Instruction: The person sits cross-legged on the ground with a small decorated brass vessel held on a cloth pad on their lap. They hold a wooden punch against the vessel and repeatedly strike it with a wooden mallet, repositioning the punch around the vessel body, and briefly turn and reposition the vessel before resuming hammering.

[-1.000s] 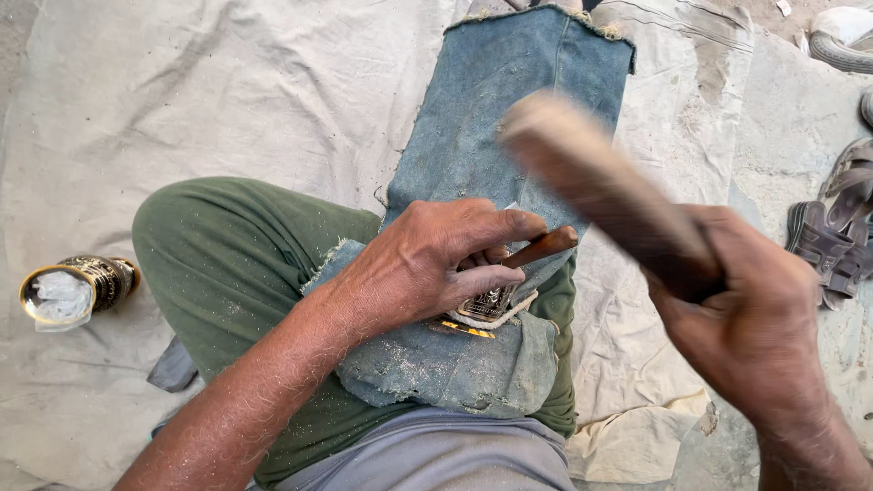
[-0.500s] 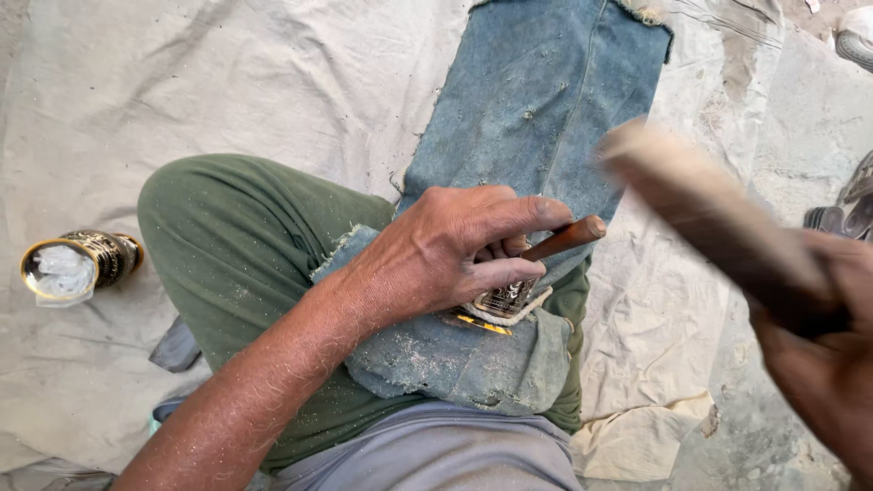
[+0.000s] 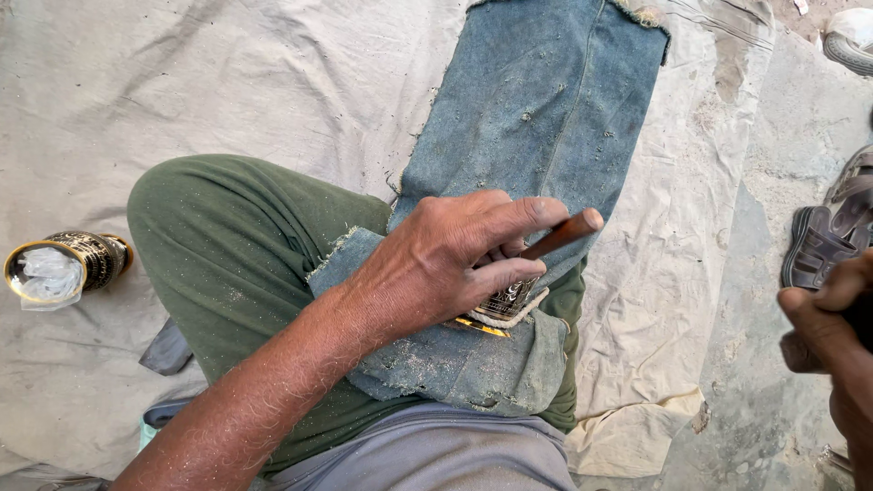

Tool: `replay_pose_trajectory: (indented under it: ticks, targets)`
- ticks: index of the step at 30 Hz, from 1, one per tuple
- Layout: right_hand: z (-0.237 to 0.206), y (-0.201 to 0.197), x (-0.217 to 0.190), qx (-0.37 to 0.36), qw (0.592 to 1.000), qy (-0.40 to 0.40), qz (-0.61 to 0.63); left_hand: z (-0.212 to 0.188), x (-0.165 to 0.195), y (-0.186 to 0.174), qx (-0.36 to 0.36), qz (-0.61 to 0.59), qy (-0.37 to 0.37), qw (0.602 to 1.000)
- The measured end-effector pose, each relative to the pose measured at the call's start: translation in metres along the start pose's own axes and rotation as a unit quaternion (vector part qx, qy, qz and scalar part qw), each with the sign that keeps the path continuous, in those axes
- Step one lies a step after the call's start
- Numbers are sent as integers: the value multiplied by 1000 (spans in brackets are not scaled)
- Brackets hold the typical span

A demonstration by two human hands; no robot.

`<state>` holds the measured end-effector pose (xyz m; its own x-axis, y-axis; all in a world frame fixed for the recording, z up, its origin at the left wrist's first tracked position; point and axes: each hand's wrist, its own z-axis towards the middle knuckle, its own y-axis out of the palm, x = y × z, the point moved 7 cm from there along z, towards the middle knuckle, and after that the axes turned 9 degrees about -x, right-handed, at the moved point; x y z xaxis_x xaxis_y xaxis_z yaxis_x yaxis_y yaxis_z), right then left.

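Note:
My left hand [image 3: 455,259] rests on my bent knee and grips a thin tool with a brown wooden handle [image 3: 568,234]. The tool's tip is pressed onto a small engraved brass piece [image 3: 509,300]. That piece lies on a worn strip of blue denim [image 3: 546,109] draped over my green trouser leg [image 3: 227,245]. My right hand [image 3: 832,336] is at the right edge of the view, well away from the piece. Its fingers are curled round a dark handle, and the wooden mallet it carries is out of frame.
An engraved brass vessel [image 3: 64,268] with crumpled plastic inside lies on its side at the left. A pale canvas sheet [image 3: 182,82] covers the ground. Dark sandals [image 3: 823,241] sit on bare ground at the right, and a shoe [image 3: 850,36] shows at the top right corner.
My right hand has swung the wooden mallet away to the right and down, out of view. My left hand keeps the tool on the brass piece.

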<state>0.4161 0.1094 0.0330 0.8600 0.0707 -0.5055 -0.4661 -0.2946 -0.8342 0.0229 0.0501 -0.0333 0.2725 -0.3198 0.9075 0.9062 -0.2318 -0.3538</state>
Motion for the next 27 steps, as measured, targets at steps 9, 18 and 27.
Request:
replay_pose_trajectory:
  ticks: [9, 18, 27]
  targets:
    - [0, 7, -62, -27, 965, -96, -243, 0, 1, 0, -4, 7, 19, 1000]
    - [4, 11, -65, -20, 985, -8, -169, 3, 2, -2, -13, 0, 27, 1000]
    - [8, 16, -78, -28, 978, 24, -207, -5, 8, -14, 37, -70, 31, 996]
